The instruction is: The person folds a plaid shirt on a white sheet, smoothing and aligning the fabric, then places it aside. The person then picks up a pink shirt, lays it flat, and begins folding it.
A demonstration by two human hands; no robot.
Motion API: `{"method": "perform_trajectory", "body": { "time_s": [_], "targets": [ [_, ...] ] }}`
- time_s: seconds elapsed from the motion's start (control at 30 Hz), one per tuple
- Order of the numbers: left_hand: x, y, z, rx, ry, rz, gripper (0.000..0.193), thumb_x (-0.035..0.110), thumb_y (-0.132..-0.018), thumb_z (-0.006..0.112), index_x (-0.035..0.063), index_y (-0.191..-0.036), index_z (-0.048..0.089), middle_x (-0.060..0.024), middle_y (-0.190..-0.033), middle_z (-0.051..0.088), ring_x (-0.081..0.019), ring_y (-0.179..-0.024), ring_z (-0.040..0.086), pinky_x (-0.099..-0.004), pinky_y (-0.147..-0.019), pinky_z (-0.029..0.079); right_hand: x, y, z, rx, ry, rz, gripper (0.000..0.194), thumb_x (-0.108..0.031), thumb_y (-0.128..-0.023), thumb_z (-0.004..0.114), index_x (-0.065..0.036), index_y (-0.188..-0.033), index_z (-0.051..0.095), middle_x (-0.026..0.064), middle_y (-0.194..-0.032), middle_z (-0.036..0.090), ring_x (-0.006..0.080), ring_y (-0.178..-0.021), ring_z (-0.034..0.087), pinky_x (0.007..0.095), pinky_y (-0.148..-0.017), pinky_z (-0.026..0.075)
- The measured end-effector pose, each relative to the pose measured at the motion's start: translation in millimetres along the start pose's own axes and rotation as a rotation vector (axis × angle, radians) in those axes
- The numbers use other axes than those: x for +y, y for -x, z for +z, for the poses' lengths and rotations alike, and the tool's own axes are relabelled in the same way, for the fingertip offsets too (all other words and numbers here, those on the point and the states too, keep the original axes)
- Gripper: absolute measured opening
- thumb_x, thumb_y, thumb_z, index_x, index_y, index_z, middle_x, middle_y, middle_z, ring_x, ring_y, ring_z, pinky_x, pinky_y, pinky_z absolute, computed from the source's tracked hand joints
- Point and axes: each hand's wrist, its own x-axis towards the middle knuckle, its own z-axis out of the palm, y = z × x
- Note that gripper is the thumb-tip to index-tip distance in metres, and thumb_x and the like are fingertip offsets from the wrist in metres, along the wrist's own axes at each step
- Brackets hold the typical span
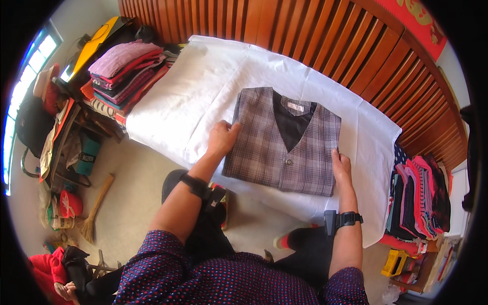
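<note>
A plaid vest [255, 141], grey-brown with a dark lining, lies folded into a near rectangle in front of me. Its V-neck points towards me, with one button at the bottom of the V and a label inside the collar. My left hand [223, 138] grips the vest's left edge between thumb and fingers. On the opposite side, my right hand [342, 166] pinches the right edge, thumb on top. Beneath the vest spreads a white cloth [183, 103] with crease lines. The fingers under the fabric are hidden on both sides.
Folded clothes [126, 72] are stacked at the left end of the white cloth; more folded clothes [415, 198] stand at the right. A slatted wooden headboard [305, 42] runs behind. A broom [97, 209] and a red bucket [71, 203] are at left. Another person's hands [66, 290] show lower left.
</note>
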Motion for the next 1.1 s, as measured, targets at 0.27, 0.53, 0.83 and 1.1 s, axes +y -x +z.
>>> {"method": "perform_trajectory", "body": {
  "time_s": [0.27, 0.53, 0.83, 1.1],
  "targets": [
    [5.5, -8.1, 4.6, -0.083, 0.038, -0.051, 0.046, 0.040, -0.089, 0.062, -0.0057, -0.090, 0.068, -0.0271, -0.086, 0.068, -0.0407, -0.086, 0.067, -0.0469, -0.079, 0.050, 4.3, -8.1, 6.3, 0.015, -0.084, -0.068, 0.042, -0.034, -0.092, 0.063, 0.005, -0.078, 0.057, 0.0172, -0.073, 0.060, 0.0269, -0.071, 0.056, 0.0428, -0.070, 0.045],
    [-6.0, -12.9, 6.3, -0.056, 0.074, -0.017, 0.035, 0.030, -0.091, 0.059, -0.0035, -0.088, 0.067, -0.0290, -0.086, 0.066, -0.0441, -0.087, 0.064, -0.0477, -0.079, 0.049, 5.2, -12.6, 8.9, 0.060, -0.081, -0.095, 0.035, -0.029, -0.093, 0.062, 0.003, -0.079, 0.057, 0.0175, -0.072, 0.057, 0.0261, -0.069, 0.052, 0.0424, -0.068, 0.044],
    [2.7, -8.8, 6.6, 0.226, 0.111, 0.112, 0.020, 0.019, -0.087, 0.062, 0.0013, -0.087, 0.070, -0.0223, -0.083, 0.069, -0.0406, -0.084, 0.066, -0.0450, -0.078, 0.051, -1.7, -16.3, 4.5, 0.074, 0.010, -0.005, 0.037, -0.031, -0.092, 0.062, 0.005, -0.085, 0.062, 0.0187, -0.082, 0.067, 0.0305, -0.077, 0.064, 0.0418, -0.073, 0.048],
    [1.2, -14.0, -0.7, 0.098, 0.191, -0.011, 0.027, 0.026, -0.087, 0.063, 0.0010, -0.088, 0.072, -0.0209, -0.078, 0.069, -0.0358, -0.077, 0.067, -0.0424, -0.074, 0.051, -3.7, -18.5, 2.9, 0.163, -0.123, -0.197, 0.031, -0.028, -0.090, 0.064, 0.003, -0.084, 0.061, 0.0133, -0.077, 0.065, 0.0255, -0.073, 0.058, 0.0390, -0.072, 0.047]
  ]
}}
